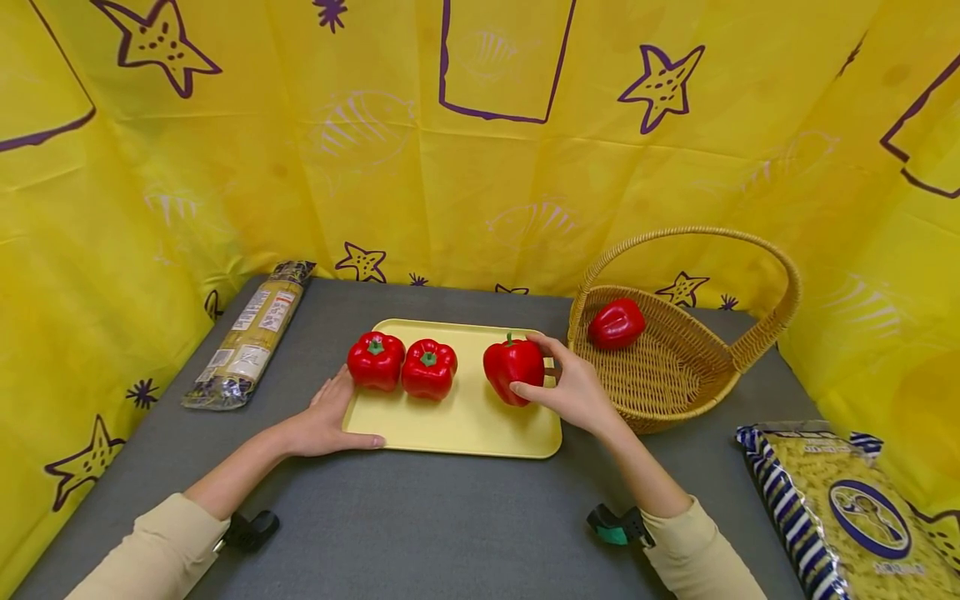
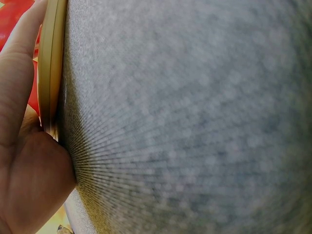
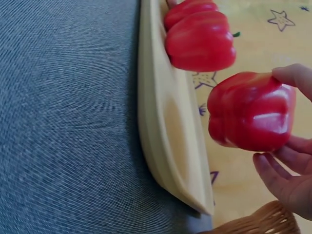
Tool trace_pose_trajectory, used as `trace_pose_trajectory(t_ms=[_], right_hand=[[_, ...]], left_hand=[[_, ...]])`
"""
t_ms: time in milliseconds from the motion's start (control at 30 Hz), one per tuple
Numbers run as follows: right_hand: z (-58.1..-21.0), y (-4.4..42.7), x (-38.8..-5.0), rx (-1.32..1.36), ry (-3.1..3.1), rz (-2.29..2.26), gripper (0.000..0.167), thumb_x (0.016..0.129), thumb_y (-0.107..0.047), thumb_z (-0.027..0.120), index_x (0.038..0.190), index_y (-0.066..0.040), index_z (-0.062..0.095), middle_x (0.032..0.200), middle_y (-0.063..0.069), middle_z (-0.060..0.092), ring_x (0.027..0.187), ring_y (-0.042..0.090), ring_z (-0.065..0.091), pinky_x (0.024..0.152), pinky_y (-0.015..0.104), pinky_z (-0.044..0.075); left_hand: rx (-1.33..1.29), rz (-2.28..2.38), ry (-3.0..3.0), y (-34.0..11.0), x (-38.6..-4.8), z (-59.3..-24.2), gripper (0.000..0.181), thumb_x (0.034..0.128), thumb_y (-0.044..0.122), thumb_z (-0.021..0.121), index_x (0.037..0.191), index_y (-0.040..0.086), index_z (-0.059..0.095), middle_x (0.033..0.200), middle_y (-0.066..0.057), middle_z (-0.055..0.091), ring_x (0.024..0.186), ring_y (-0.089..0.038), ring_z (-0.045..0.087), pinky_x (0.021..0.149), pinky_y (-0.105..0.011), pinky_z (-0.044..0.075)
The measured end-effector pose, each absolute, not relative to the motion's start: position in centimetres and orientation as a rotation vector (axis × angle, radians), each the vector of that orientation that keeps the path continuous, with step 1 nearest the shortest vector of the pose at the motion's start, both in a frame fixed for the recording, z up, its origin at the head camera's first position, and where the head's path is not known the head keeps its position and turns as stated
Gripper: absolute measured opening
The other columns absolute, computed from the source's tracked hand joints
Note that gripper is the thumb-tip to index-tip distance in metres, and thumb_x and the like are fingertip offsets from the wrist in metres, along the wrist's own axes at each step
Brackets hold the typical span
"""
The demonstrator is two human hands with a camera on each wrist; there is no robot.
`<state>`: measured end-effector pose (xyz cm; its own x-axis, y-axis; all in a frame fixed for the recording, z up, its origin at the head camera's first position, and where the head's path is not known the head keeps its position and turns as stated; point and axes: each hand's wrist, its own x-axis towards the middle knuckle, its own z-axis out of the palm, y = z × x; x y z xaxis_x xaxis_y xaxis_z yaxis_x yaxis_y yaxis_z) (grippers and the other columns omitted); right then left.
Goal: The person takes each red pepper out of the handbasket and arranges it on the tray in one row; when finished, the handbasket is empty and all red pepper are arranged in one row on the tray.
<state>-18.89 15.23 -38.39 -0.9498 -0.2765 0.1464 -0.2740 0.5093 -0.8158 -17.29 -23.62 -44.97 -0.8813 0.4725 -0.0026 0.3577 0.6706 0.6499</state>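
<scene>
Yellow cloth (image 1: 480,192) hangs behind a gray counter (image 1: 450,525). At right, a handled wicker basket (image 1: 660,383); left of it, a pale yellow tray (image 1: 450,425). The person's left hand (image 1: 326,421) spreads around the tray's near left corner; the right hand (image 1: 573,392) grips a red bell pepper (image 1: 513,371) over its right end, seemingly lifted clear. Two more peppers (image 1: 429,371) sit on the tray's left side; another pepper (image 1: 617,323) lies in the basket.

Gap between peppers (image 1: 429,377) on tray (image 1: 465,429), arched handle (image 1: 791,290) spanning basket (image 1: 667,387), room beneath it
</scene>
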Motion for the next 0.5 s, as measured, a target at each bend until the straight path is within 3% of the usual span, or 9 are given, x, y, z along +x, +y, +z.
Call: trace_pose_trajectory(t_ms=[167, 500], right_hand=[[-38.8, 14.7, -19.2, -0.501, 2.715, -1.466, 0.072, 0.077, -0.028, 0.084, 0.139, -0.012, 0.051, 0.129, 0.01, 0.059, 0.104, 0.032, 0.064, 0.084, 0.045, 0.054], [-39.9, 14.1, -19.7, -0.602, 2.671, -1.454, 0.072, 0.076, -0.024, 0.085, 0.138, -0.009, 0.051, 0.135, 0.012, 0.055, 0.115, 0.03, 0.059, 0.089, 0.041, 0.053]], left_hand=[[0.671, 1.002, 2.71, -23.6, -17.2, -44.9, 0.114, 0.077, 0.048, 0.078, 0.155, 0.006, 0.005, 0.159, -0.021, 0.005, 0.144, -0.045, -0.004, 0.105, -0.072, 0.0], [0.677, 1.006, 2.714, -23.6, -17.2, -44.9, 0.114, 0.0769, 0.048, 0.078, 0.155, 0.007, 0.006, 0.159, -0.021, 0.006, 0.144, -0.045, -0.004, 0.105, -0.073, 0.0]])
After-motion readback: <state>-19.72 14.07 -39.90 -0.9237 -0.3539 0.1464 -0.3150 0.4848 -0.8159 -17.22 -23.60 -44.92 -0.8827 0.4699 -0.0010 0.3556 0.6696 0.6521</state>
